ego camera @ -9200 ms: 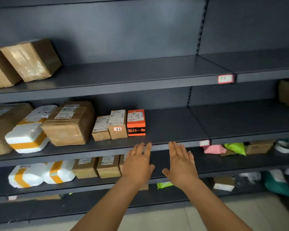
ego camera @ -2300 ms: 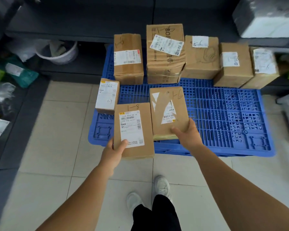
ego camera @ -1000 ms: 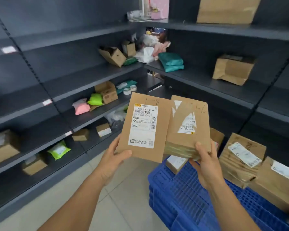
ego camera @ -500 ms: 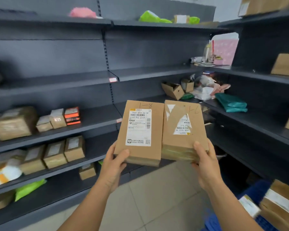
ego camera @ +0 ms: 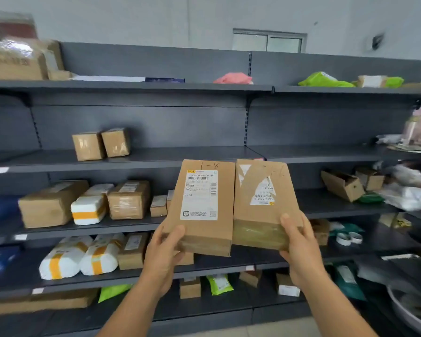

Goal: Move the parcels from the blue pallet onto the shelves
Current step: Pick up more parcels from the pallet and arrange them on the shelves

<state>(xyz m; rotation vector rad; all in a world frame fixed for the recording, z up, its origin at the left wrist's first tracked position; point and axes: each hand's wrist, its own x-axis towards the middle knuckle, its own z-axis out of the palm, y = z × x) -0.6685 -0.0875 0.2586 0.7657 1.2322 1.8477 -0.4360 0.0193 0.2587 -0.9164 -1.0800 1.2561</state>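
- Head view: the left hand [ego camera: 164, 257] grips the bottom of a cardboard parcel marked 1-8 [ego camera: 202, 205].
- The right hand [ego camera: 299, 246] grips a taped parcel [ego camera: 260, 203] touching beside it.
- Both are held up before the dark shelves [ego camera: 156, 156]; the taped one's scrawl, perhaps "7-1", is unclear.

Left hand [ego camera: 164, 251], right hand [ego camera: 299, 246] raised forward, fingers curled.
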